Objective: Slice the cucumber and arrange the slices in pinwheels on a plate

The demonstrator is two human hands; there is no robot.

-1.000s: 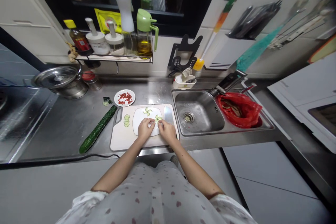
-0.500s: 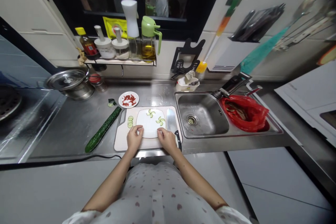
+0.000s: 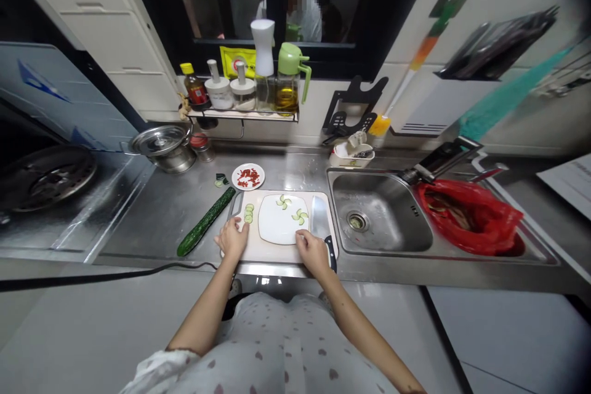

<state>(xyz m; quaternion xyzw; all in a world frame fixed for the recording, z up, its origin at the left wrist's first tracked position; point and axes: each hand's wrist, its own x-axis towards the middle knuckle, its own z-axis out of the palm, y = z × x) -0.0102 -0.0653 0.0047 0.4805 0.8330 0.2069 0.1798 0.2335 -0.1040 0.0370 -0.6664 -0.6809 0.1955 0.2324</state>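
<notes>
A white square plate (image 3: pixel 277 231) lies on the cutting board (image 3: pixel 258 252), with two pinwheels of thin cucumber pieces (image 3: pixel 300 216) at its top and right. My right hand (image 3: pixel 314 253) has its fingers curled at the plate's lower right corner, gripping the rim. My left hand (image 3: pixel 233 240) is over the board's left edge, its fingers apart and holding nothing, just below a row of overlapping cucumber slices (image 3: pixel 249 213). A kitchen knife (image 3: pixel 319 215) rests along the board's right side, its black handle beside my right hand. Left of the board lies a long cucumber (image 3: pixel 206 221).
Behind the board are a small plate of chopped red pieces (image 3: pixel 248 177) and cucumber scraps (image 3: pixel 220 180). A sink (image 3: pixel 383 212) adjoins on the right, with a red plastic bag (image 3: pixel 475 215) beyond it. A lidded pot (image 3: pixel 166 148) stands at back left, below a condiment shelf (image 3: pixel 244 114).
My left hand has let go of the plate's edge and moved left beside the cucumber slices. My right hand stays at the plate's corner. The view has shifted, so the scene sits further right.
</notes>
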